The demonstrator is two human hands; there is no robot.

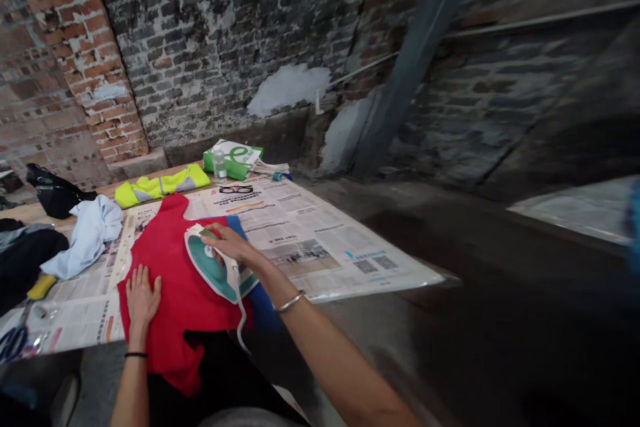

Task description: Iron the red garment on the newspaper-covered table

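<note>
A red garment (170,247) lies spread over the newspaper-covered table, with its lower part hanging past the near edge. My left hand (143,297) rests flat on its left side, fingers stretched out. Around the handle of a white and teal clothes iron (213,267) my right hand (230,245) is closed. The iron sits on the right part of the red cloth, and its white cord (242,320) drops over the table edge. Blue fabric (263,303) shows along the garment's right side, partly hidden by the iron and my right arm.
Newspaper (320,227) covers the table under clear plastic. Eyeglasses (236,189), a clear bottle (219,167), a green and white bag (240,157) and a yellow vest (163,185) lie at the back. Leftward are a light blue cloth (93,233), dark clothes (27,260) and scissors (15,340).
</note>
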